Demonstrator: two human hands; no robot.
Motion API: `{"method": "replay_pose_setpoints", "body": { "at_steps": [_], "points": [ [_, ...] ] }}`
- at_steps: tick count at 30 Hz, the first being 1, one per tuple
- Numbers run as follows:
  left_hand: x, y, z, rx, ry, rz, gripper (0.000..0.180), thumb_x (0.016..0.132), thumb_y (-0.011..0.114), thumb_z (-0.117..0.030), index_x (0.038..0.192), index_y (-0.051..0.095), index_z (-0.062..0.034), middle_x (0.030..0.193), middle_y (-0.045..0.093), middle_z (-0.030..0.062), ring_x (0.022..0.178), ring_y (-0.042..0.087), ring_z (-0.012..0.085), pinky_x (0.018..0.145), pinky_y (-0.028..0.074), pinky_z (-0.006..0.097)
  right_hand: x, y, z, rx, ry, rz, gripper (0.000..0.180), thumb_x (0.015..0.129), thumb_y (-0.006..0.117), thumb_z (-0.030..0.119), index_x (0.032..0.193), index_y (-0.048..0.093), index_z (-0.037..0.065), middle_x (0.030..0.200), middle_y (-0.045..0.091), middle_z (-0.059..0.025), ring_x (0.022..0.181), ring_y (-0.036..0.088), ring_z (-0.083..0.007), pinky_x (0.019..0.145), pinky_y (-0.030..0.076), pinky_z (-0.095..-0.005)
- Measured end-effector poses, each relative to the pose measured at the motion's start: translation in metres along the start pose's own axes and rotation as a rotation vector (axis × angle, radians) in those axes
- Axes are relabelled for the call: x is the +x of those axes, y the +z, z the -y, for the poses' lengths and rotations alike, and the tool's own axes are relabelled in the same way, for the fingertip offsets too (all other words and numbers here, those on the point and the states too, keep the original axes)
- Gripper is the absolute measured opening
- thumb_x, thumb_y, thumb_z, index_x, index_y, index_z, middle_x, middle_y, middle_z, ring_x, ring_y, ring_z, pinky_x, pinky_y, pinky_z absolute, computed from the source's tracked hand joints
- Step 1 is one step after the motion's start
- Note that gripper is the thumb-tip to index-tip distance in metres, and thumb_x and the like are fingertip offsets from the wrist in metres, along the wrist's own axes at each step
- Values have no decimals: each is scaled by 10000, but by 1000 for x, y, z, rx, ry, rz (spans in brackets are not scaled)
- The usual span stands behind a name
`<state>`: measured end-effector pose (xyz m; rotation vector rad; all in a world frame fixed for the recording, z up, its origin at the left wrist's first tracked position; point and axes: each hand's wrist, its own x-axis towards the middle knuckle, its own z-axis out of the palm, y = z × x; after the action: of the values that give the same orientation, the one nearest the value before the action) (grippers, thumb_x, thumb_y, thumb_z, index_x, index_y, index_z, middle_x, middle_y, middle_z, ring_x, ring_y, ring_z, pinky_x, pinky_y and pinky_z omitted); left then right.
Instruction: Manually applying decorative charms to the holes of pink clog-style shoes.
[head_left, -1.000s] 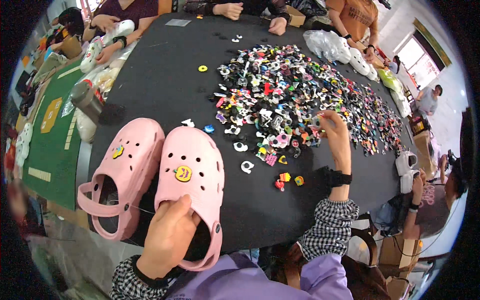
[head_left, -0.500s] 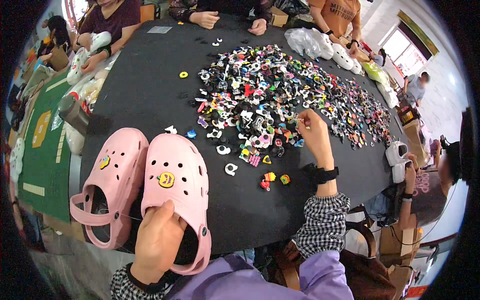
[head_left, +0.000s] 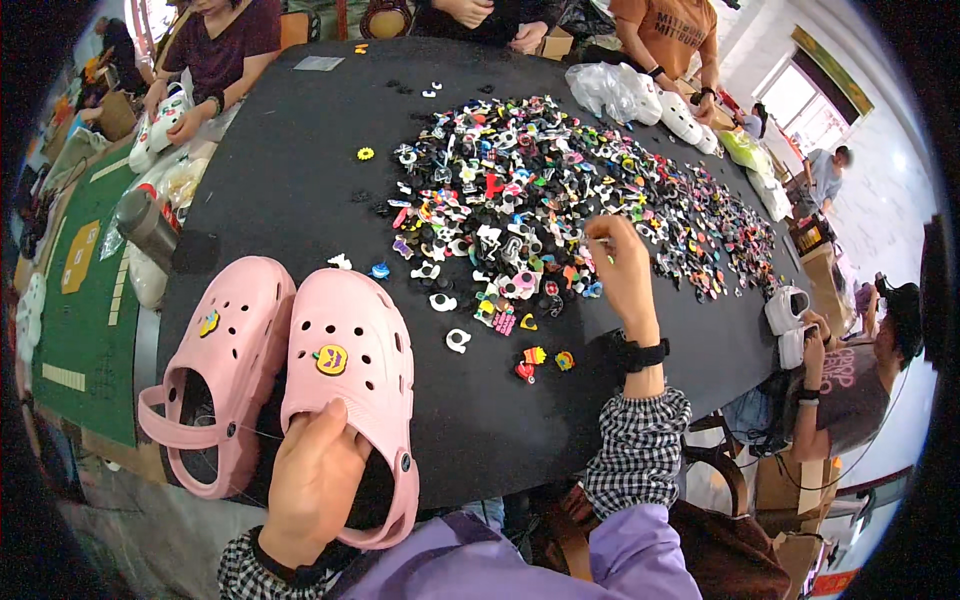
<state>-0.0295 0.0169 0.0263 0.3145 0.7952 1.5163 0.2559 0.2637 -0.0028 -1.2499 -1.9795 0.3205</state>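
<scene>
My left hand [head_left: 315, 480] grips a pink clog [head_left: 350, 298] at its opening, thumb on top and the other fingers hidden inside. An orange pumpkin charm [head_left: 331, 360] sits on this clog's upper. Close against its left side stands a second pink clog [head_left: 250, 300] with a small yellow and blue charm [head_left: 208, 323]. My right hand [head_left: 628, 268] is pinched closed above the near edge of a pile of shoe charms [head_left: 500, 150]. A tiny pale green bit shows at its fingertips, too small to name. Several loose charms, among them a fries-shaped one [head_left: 535, 355], lie between my hands.
The black table [head_left: 290, 150] carries the pile. White clogs [head_left: 682, 122] and plastic bags [head_left: 605, 88] lie along the far right edge. A grey bottle [head_left: 147, 225] stands at left by a green mat [head_left: 95, 360]. Other people sit around, some handling white clogs.
My right hand has shifted slightly left and stays pinched over the pile's edge. My left hand and the pink clogs hold nearly still. Across the table, a person's hands have moved.
</scene>
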Motion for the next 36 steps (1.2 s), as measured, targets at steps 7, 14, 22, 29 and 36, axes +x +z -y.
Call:
{"method": "replay_pose_setpoints", "body": {
  "at_steps": [7,14,22,29,36],
  "points": [
    [1,0,1,-7,-13,13,493,952,489,-143,1397,314,-23,1382,441,128,1272,441,265,1065,353,448,-7,12,5,-161,-320,184,175,796,637,60,962,679,96,1126,582,-75,1120,500,-303,934,416,-419],
    [2,2,-1,0,-20,34,529,947,489,-140,1419,277,-30,1406,413,131,1289,423,271,1072,345,452,-8,10,3,-239,-330,193,201,776,671,89,977,686,95,1130,579,-69,1133,489,-289,921,417,-389],
    [2,1,1,-58,0,24,409,973,447,-106,1358,346,-10,1337,461,109,1242,451,233,1047,358,414,-4,-4,8,502,221,105,138,850,660,86,972,663,20,907,663,-39,838,598,-108,728,463,-250],
    [2,0,3,26,-5,22,540,949,479,-163,1425,260,-35,1413,398,136,1304,401,273,1084,325,454,-5,-7,1,621,328,194,151,936,584,139,982,572,-5,857,669,-59,705,609,-72,628,461,-194],
    [2,0,0,-69,-7,30,399,970,449,-96,1349,363,-8,1330,466,113,1240,453,231,1044,357,419,-6,-1,8,633,335,214,176,963,538,153,1003,539,-19,878,662,-99,732,636,-114,646,502,-241]
  ]
}}
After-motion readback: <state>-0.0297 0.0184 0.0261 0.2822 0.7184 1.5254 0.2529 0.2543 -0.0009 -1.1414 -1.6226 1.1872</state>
